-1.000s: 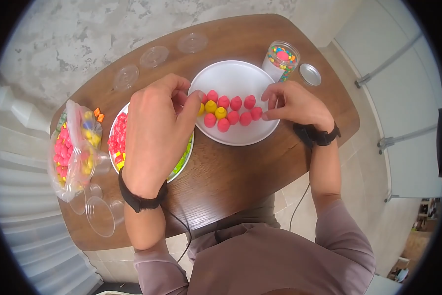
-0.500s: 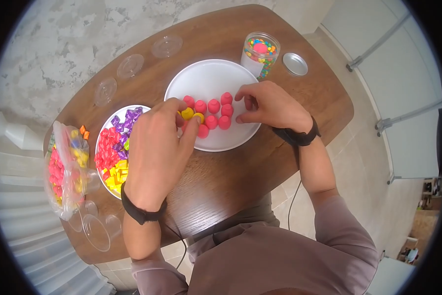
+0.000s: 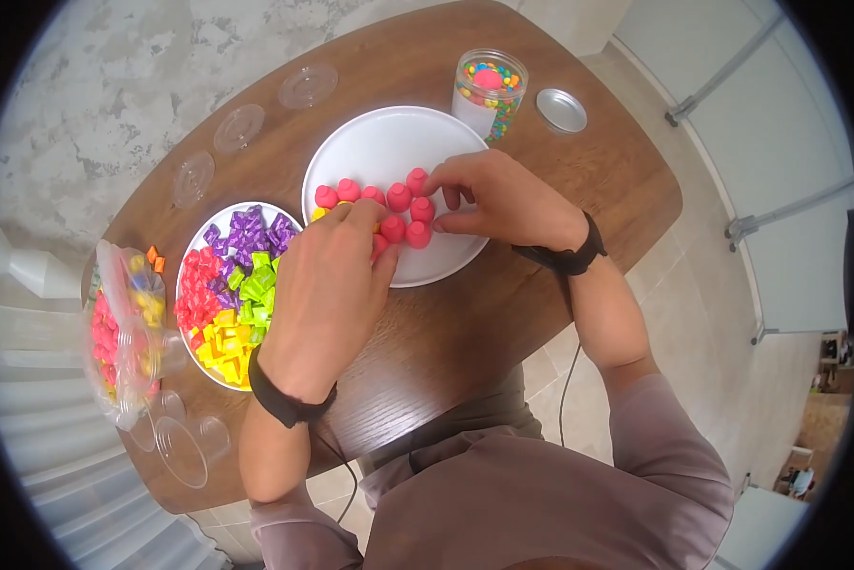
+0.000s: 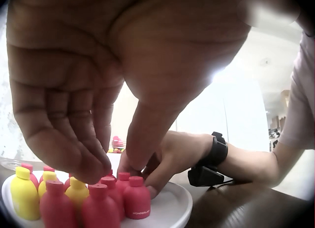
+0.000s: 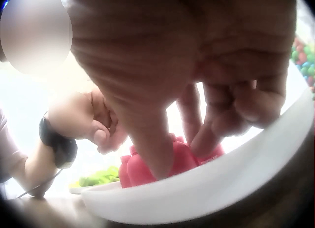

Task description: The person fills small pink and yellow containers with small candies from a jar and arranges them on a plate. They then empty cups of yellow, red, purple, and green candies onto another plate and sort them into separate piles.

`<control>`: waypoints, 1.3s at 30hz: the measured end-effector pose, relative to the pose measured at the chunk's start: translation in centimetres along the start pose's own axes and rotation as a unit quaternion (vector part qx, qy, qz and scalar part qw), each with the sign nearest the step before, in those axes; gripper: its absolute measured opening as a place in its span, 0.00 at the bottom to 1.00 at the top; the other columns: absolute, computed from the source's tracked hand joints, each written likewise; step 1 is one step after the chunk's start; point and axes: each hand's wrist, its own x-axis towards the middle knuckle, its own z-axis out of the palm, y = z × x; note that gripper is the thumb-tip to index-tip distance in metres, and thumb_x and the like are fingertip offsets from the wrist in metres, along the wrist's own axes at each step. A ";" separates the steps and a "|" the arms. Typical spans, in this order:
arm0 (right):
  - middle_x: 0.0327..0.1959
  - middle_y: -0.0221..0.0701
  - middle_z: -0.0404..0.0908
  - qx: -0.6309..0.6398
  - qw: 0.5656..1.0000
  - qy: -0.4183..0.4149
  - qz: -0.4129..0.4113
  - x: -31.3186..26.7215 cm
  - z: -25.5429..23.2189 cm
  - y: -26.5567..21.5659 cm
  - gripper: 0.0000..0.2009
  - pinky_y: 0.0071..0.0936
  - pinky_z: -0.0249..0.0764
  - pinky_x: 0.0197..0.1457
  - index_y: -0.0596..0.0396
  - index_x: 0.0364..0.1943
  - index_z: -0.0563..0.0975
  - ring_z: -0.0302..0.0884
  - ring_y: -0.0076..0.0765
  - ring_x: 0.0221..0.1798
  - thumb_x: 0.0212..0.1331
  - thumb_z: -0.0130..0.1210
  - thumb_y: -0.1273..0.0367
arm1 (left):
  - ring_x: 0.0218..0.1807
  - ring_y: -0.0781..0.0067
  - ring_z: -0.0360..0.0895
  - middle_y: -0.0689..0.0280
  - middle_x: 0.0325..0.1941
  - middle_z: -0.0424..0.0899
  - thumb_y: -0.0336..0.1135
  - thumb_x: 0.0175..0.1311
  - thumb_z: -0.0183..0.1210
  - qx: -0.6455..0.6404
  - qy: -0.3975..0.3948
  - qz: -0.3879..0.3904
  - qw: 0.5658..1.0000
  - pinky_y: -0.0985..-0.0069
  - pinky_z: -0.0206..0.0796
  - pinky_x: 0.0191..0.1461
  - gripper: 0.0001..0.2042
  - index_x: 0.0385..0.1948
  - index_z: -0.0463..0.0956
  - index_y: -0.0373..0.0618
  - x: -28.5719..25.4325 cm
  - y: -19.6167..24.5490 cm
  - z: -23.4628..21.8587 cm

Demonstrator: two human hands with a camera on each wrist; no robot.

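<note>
On white plate (image 3: 398, 133): pink bottles (image 3: 399, 197) and yellow bottles (image 4: 24, 194), upright, between hands.
Left hand (image 3: 327, 294): thumb and fingers apart; cannot tell contact.
Right hand (image 3: 520, 204): thumb and forefinger spread, touching rightmost pink bottles.

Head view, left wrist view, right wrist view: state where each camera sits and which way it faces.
Head: on the person's head, facing forward and down at the white plate; left hand, right hand, arms and torso show.
Left wrist: on that wrist, facing past its palm towards pink bottles; the right hand and arm show beyond.
Right wrist: on that wrist, facing past its palm across the plate; the left hand shows beyond.
Both wrist views share the pink bottles.
</note>
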 end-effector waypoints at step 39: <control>0.39 0.28 0.84 0.172 0.849 0.497 -0.046 2.2 -2.2 4.3 0.10 0.18 0.76 0.42 0.65 0.46 0.83 0.80 0.19 0.37 0.66 0.64 0.72 | 0.33 0.55 0.81 0.56 0.32 0.83 0.33 0.61 0.65 -0.009 0.027 0.071 0.997 0.62 0.70 0.38 0.12 0.43 0.79 0.38 -1.3 1.6 -0.2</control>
